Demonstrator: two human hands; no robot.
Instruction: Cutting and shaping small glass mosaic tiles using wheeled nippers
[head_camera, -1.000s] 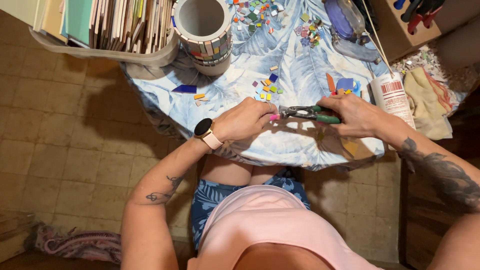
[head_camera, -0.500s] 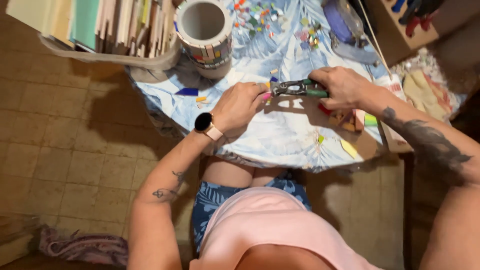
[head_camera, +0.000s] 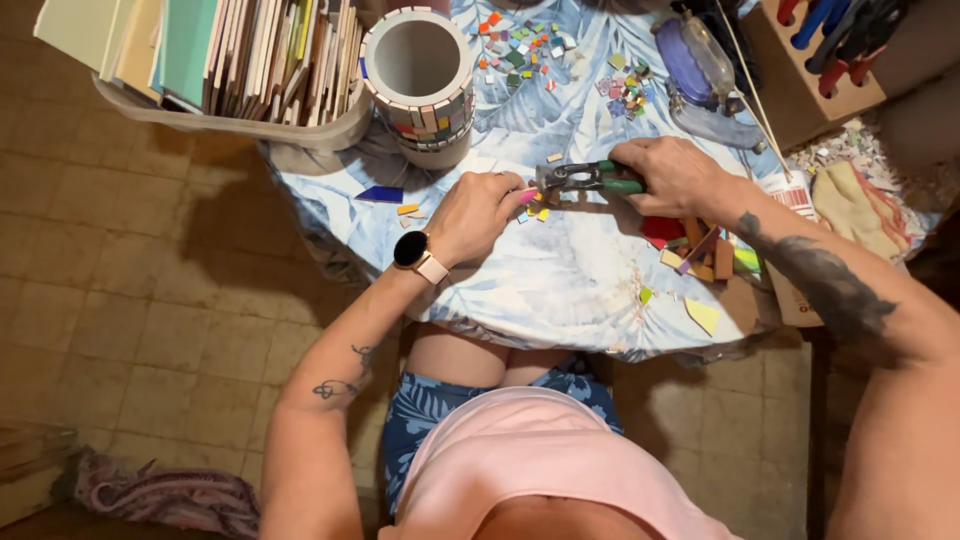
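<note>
My right hand (head_camera: 680, 176) grips green-handled tile nippers (head_camera: 585, 178), whose metal jaws point left. My left hand (head_camera: 485, 212), with a watch on the wrist, pinches a small pink tile piece (head_camera: 527, 196) at the jaws. Both hands hover over a table covered with a blue leaf-pattern cloth (head_camera: 570, 270). Small coloured tile chips (head_camera: 537, 210) lie just below the jaws. Larger red, orange and yellow tile pieces (head_camera: 695, 250) lie under my right forearm.
A white cylinder (head_camera: 420, 85) partly clad in coloured tiles stands at the back. A tray of upright sheets (head_camera: 230, 70) sits at the left. Loose tile chips (head_camera: 525, 45), a clear blue container (head_camera: 695, 75), a tool box (head_camera: 820, 55) and a cloth (head_camera: 850, 205) lie beyond.
The view has shifted, so the table sits lower in frame. Both hands and the nippers stay together, moved further onto the table and slightly left.
</note>
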